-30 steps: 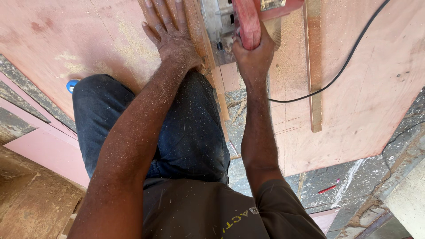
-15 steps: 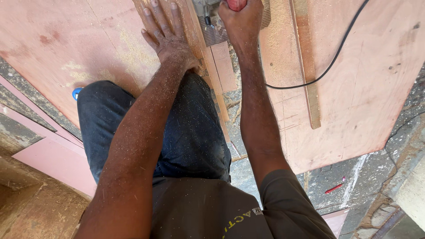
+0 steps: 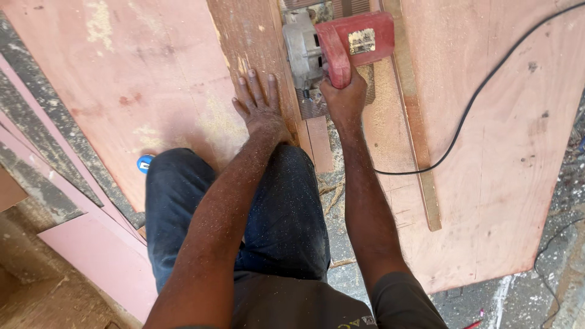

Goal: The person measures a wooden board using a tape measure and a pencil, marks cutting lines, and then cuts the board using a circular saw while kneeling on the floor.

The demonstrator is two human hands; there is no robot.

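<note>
Saw's come back toward the knees since half a second ago. Right hand [image 3: 342, 97] is wrapped tight round the red saw [image 3: 341, 45] handle, left hand [image 3: 261, 106] pressed flat, fingers spread, on the plywood [image 3: 140, 79] just beside it. Black cord [image 3: 469, 109] trails right.

Dark blue jeans [image 3: 280, 213] on the legs, flecked all over with pale sawdust. Above them a dark grey short-sleeved shirt [image 3: 292, 304], a strip of light lettering low on it. Bare forearms, sawdust clinging along both; left hand [image 3: 259, 109] and right hand [image 3: 342, 100] ungloved.
</note>
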